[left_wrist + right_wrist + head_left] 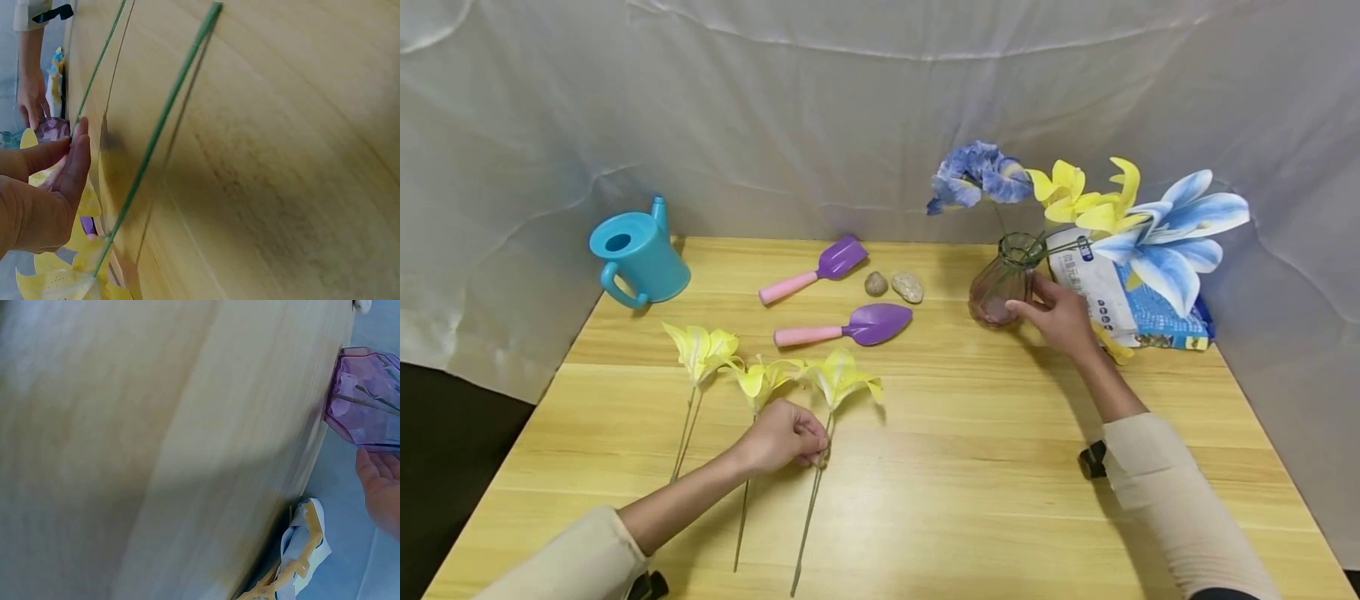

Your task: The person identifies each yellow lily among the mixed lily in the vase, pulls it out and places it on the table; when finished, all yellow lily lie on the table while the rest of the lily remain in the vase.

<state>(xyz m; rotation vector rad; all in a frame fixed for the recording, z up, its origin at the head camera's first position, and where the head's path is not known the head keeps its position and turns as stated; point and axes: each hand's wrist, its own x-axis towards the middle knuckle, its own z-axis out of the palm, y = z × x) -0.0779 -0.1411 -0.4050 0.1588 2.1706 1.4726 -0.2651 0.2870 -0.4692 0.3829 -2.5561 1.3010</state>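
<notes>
Three yellow artificial lilies lie on the table at the left front. My left hand [782, 437] pinches the stem of the rightmost lily [838, 379] between thumb and fingers, just below its bloom. Beside it is the middle lily [758, 379]; its green stem [159, 128] crosses the left wrist view. Farther left lies another lily [698, 350]. At the back right, my right hand [1063, 317] holds the side of a purplish glass vase [992, 292], thumb in front. The vase bears a blue ruffled flower [977, 175], yellow lilies [1063, 192] and a large blue-white lily [1180, 233].
A blue watering can [643, 258] stands at the back left. Two purple toy trowels with pink handles, one a pointed trowel [880, 323], lie mid-table near two stones [907, 287]. Behind the right hand is a white-and-blue bag [1165, 321] with a yellow object [306, 544] by it.
</notes>
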